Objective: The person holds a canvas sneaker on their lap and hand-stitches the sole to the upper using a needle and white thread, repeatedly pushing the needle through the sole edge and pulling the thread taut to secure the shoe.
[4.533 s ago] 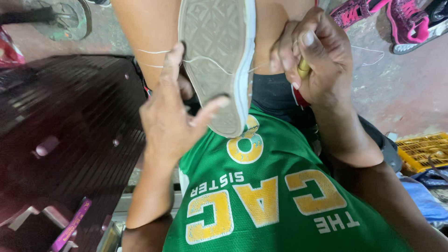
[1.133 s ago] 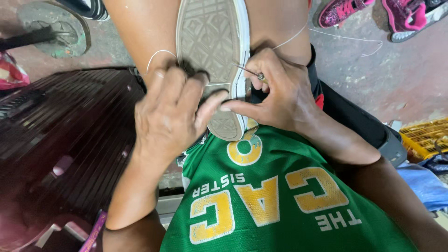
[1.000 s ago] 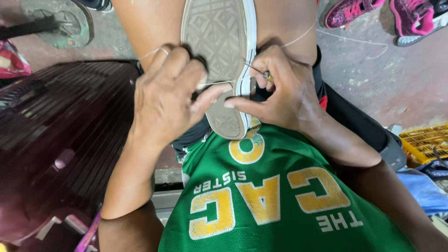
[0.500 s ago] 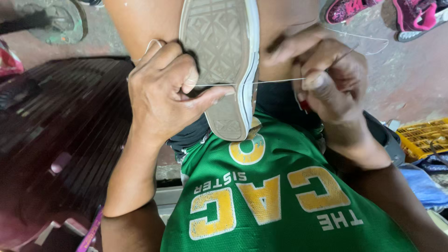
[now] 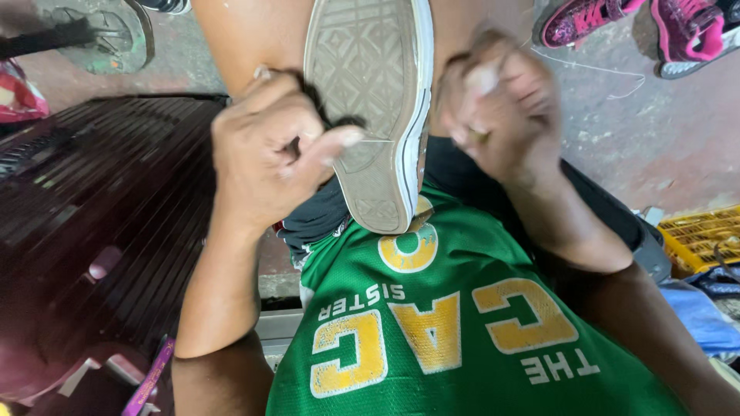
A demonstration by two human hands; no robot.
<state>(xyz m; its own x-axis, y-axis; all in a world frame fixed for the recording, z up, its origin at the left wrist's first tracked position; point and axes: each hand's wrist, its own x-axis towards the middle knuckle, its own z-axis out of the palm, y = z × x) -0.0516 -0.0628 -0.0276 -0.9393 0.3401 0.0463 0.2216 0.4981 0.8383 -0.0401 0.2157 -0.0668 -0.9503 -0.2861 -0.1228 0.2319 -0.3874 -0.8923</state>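
A canvas shoe (image 5: 374,92) with a worn grey patterned sole and white edge stands sole up between my knees, heel toward my green shirt. My left hand (image 5: 266,154) grips the shoe's dark upper on its left side, thumb pressed against the sole's edge. My right hand (image 5: 501,108) is blurred to the right of the shoe, fingers closed around a small yellowish tool, with a thin white thread running from it to the sole's rim.
A dark slatted bench (image 5: 92,231) lies to my left. Pink shoes (image 5: 624,23) sit on the concrete floor at the top right. A yellow crate (image 5: 701,239) stands at the right edge, blue cloth below it.
My right hand has pulled away from the sole's edge to the right, drawing the thread out. My left hand keeps its hold on the shoe.
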